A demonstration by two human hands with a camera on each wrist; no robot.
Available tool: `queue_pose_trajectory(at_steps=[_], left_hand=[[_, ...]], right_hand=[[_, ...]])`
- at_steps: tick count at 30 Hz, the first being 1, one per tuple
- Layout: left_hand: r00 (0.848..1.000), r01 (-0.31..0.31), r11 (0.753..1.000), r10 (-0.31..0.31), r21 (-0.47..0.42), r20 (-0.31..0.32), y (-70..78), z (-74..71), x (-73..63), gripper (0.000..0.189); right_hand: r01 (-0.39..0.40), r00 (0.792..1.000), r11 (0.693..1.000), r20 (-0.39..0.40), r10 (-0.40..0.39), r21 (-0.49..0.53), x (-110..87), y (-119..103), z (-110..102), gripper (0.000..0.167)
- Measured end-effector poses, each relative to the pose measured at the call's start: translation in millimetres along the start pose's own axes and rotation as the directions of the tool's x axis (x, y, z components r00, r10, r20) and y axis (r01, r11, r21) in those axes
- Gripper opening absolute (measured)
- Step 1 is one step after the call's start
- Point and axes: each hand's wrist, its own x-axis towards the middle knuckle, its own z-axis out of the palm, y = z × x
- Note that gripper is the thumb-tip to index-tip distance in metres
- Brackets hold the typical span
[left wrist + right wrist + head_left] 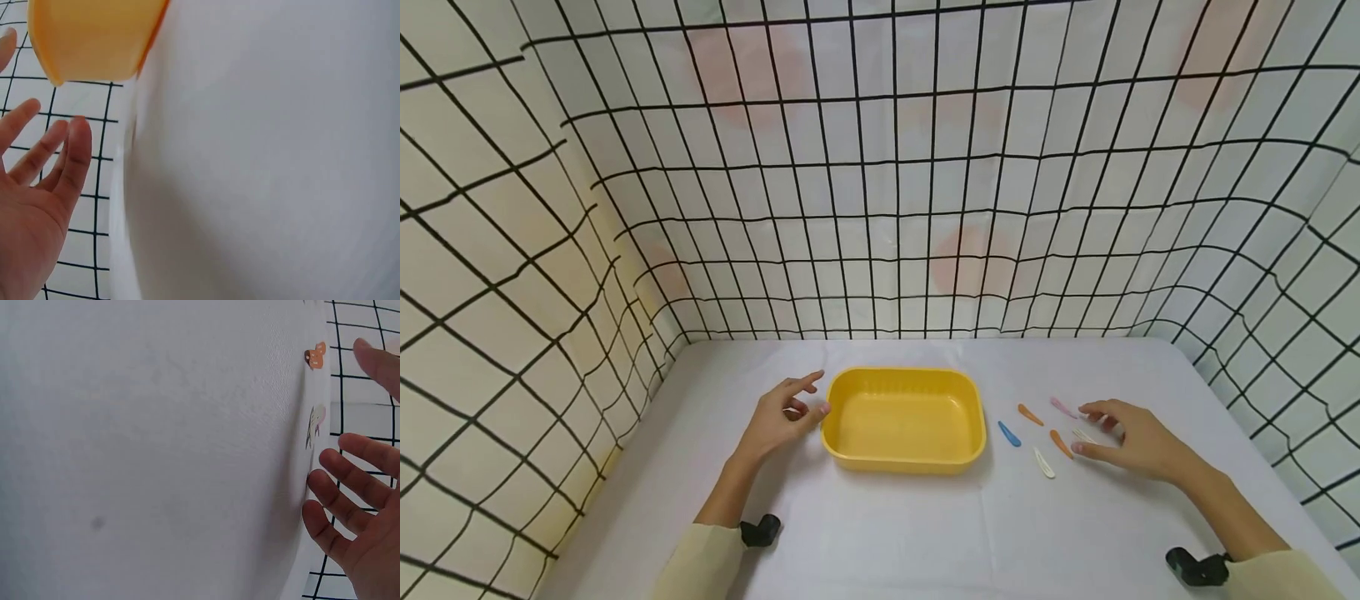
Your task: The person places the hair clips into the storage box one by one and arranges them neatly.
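Note:
A shallow yellow plastic basin (pixel 904 467) sits mid-table; its side (pixel 94 44) also shows in the left wrist view. My left hand (pixel 782 417) hovers at the basin's left rim, thumb tip right at the edge and fingers spread loosely. Right of the basin lie small snap hair clips: a blue clip (pixel 1009 434), a white clip (pixel 1043 463), a pink clip (pixel 1063 407) and two orange ones, the nearer orange clip (pixel 1061 444) by my right thumb. Over another pale clip (pixel 1083 436), partly covered, my right hand (pixel 1138 442) holds nothing, its fingers (pixel 344 500) apart and relaxed.
A white cloth (pixel 887 533) covers the table. White panels with a black wire grid (pixel 895 208) rise at the back and both sides. Each wrist carries a black camera, such as the left one (pixel 762 531).

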Motion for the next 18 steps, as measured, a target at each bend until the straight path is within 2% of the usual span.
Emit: queue_pose_trajectory(at_steps=[6,11,14,18], left_hand=[[0.997,0.049,0.994,-0.043,-0.100,0.058,2.4,4.5,-3.1,0.055],[0.991,0.089,0.970,-0.065,-0.227,0.113,2.1,8.2,-3.9,0.054],[0.984,0.148,0.948,-0.114,-0.281,0.134,3.6,10.1,-5.4,0.055],[0.972,0.222,0.931,-0.190,-0.288,0.136,5.4,12.6,-7.1,0.056]], right_hand=[[0.001,1.000,0.998,-0.031,0.001,0.070,-5.8,0,5,0.050],[-0.001,0.999,0.994,-0.041,0.005,0.105,-7.5,-4,9,0.046],[0.013,0.998,0.993,-0.059,-0.006,0.119,-8.2,-3,11,0.041],[0.083,0.992,0.987,-0.104,-0.069,0.137,-10.4,1,14,0.026]])
